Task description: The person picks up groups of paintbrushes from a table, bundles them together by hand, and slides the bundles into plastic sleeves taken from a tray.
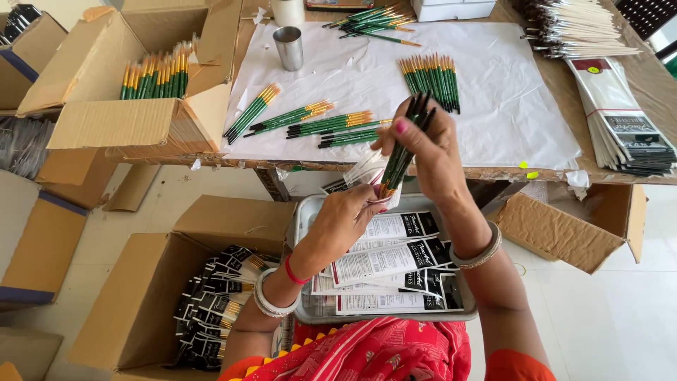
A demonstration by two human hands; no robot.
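My right hand grips a small bundle of green-handled paintbrushes, bristle ends pointing down. Their lower ends enter a clear plastic pouch that my left hand holds up by its mouth. Both hands hover over a grey metal tray on my lap, which carries several filled black-and-white brush packets. On the white paper sheet covering the table lie groups of loose green brushes.
An open cardboard box at my lower left holds many packed pouches. Another box on the left holds upright brushes. A steel cup stands on the paper. Stacked empty packets lie at the table's right, with white sticks behind them.
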